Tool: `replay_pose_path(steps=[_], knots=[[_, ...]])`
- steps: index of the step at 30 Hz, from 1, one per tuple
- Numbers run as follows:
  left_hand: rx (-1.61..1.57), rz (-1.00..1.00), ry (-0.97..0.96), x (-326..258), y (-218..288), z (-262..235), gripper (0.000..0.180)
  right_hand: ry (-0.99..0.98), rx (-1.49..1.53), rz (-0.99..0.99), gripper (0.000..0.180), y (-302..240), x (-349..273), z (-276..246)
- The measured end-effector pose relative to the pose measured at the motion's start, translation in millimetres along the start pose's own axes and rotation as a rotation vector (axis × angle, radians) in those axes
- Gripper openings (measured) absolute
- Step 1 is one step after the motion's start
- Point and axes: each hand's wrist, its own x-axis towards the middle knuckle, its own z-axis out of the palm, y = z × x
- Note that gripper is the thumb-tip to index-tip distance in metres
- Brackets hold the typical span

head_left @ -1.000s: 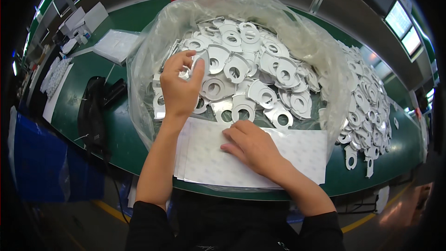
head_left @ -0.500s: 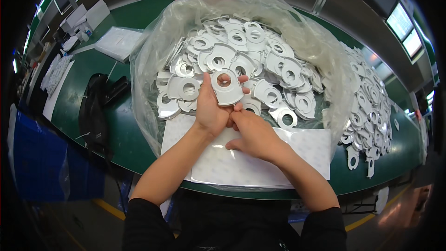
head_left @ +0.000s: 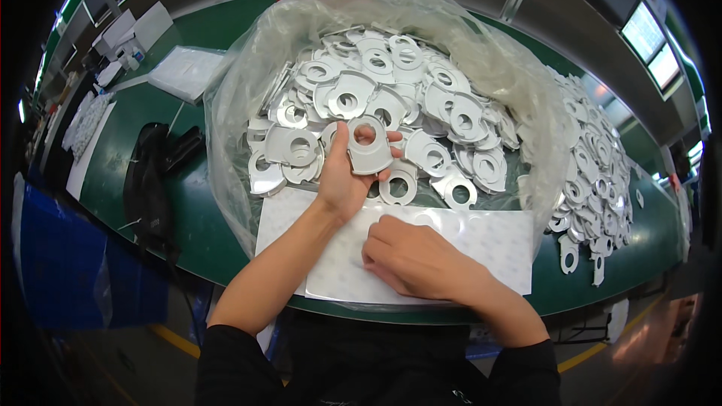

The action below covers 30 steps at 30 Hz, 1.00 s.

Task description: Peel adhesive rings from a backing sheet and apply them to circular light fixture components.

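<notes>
And away comes the right hand (head_left: 412,257), parting from the left hand (head_left: 343,186) and settling over the white sheet (head_left: 492,244), fingers curled, whether pinching anything I can't tell! The left now holds the ringed white part (head_left: 369,159) alone between thumb and fingers, before the heap (head_left: 466,116), leaving its face apparently free for handling

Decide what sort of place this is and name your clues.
Probably a factory workshop: a plastic bag full of matching white parts with round holes, another heap to the right, and a long green workbench.
</notes>
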Motion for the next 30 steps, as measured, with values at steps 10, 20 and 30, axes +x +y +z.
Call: replay_pose_path(steps=[10,20,30], knots=[[0.193,-0.354,0.035,-21.1,0.9,34.4,0.062,0.632,1.002,0.172,0.010,51.4,-4.5,-13.3],[0.215,-0.409,0.009,-21.0,-15.7,27.1,0.062,0.635,1.116,0.408,0.012,60.8,1.0,7.2],[0.223,-0.376,-0.016,-20.6,-17.3,24.3,0.059,0.633,1.122,0.398,0.011,62.1,0.7,8.1]])
